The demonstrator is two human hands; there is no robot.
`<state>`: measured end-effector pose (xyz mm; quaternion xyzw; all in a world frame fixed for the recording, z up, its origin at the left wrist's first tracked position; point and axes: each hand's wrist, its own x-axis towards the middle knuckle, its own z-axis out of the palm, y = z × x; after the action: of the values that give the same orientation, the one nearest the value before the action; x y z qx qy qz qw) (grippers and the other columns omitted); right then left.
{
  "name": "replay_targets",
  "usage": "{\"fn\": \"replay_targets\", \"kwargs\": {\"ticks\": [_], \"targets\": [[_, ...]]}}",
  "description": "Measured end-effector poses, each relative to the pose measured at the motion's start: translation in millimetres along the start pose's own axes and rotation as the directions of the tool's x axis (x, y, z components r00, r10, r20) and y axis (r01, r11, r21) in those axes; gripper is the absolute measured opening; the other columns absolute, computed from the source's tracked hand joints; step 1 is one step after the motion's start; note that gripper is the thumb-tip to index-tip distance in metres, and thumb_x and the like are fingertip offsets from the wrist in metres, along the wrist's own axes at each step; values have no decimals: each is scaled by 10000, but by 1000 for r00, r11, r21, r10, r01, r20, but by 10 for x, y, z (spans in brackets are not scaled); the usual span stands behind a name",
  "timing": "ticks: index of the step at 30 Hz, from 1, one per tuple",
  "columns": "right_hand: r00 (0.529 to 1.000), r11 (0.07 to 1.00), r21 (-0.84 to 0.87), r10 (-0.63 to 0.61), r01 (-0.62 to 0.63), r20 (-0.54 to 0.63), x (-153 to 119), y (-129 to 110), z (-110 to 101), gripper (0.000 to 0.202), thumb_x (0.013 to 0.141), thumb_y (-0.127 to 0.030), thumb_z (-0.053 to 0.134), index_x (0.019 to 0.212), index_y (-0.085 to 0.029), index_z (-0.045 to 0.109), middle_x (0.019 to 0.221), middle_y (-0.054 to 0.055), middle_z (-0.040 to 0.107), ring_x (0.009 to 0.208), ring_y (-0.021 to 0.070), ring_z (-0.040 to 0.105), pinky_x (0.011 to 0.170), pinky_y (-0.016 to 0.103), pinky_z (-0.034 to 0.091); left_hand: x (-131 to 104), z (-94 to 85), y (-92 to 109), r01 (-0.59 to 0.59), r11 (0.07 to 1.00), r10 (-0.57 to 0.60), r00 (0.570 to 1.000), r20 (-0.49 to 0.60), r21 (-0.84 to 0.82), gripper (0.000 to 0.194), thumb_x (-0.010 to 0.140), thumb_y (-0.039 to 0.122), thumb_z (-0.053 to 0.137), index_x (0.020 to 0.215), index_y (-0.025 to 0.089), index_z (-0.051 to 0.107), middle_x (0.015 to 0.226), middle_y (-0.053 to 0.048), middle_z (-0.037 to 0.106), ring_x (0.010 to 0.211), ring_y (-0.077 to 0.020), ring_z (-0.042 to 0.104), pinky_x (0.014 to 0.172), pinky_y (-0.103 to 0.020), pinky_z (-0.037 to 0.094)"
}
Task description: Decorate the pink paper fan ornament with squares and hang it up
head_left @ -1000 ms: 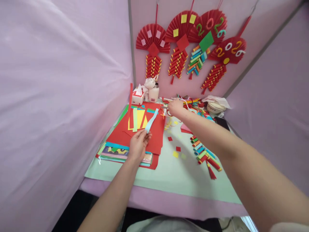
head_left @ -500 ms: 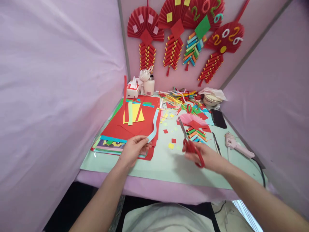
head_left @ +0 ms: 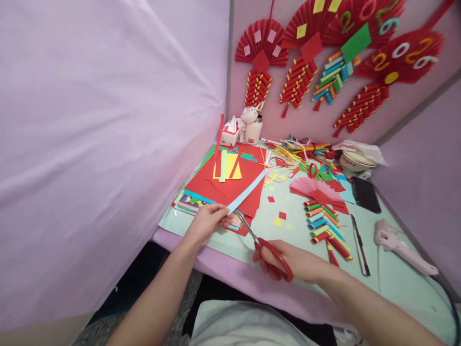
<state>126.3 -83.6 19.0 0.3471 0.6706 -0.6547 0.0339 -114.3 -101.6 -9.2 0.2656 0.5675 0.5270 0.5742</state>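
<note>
Between the thumb and fingers of my left hand (head_left: 211,222) is one end of a light blue paper strip (head_left: 248,191), which slants up to the right over red paper sheets (head_left: 201,180). My right hand (head_left: 284,262) grips red-handled scissors (head_left: 248,226) by the loops. Their blade tips point up-left, close to the held end of the strip. A pink paper fan (head_left: 313,189) with a tail of coloured paper rolls (head_left: 327,222) lies to the right. Small red and yellow paper squares (head_left: 283,216) lie between the sheets and the fan.
A craft knife (head_left: 360,245), a pink glue gun (head_left: 403,245) and a black phone (head_left: 366,194) lie at the right. Along the back stand a tissue box (head_left: 230,133), a white jar (head_left: 253,130) and a lidded bowl (head_left: 355,161). Red fan decorations (head_left: 261,45) hang on the wall.
My right hand has brought the scissors left and down, near the strip's held end. The strip, curved before, now runs straighter. The view has turned left, so the table appears further right.
</note>
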Motion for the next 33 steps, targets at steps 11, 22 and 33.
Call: {"fn": "replay_targets", "kwargs": {"ticks": [11,22,33], "targets": [[996,999,-10,-40,41,75,296,-181,-102,652,815,-749,395,903,-137,602,614,-5,537,506,91,463,471,206,326,-8,-156,47,60,997,-58,997,55,-41,206,706,304,742,736,121,652,670,-48,682,544,-78,596,505,-157,447],[995,998,-3,-63,63,71,400,-160,-76,628,822,-737,404,898,-142,589,593,-16,523,490,89,449,449,203,316,-1,-190,43,76,997,-76,993,95,-1,206,717,303,727,759,116,650,635,-33,667,518,-68,577,507,-156,443],[997,998,-34,-47,49,56,397,-240,-48,632,797,-763,411,842,-151,565,581,-16,499,481,90,445,439,206,309,-2,-199,52,84,996,-83,993,89,-11,179,694,276,741,717,126,646,628,-44,671,497,-75,575,498,-168,446]]}}
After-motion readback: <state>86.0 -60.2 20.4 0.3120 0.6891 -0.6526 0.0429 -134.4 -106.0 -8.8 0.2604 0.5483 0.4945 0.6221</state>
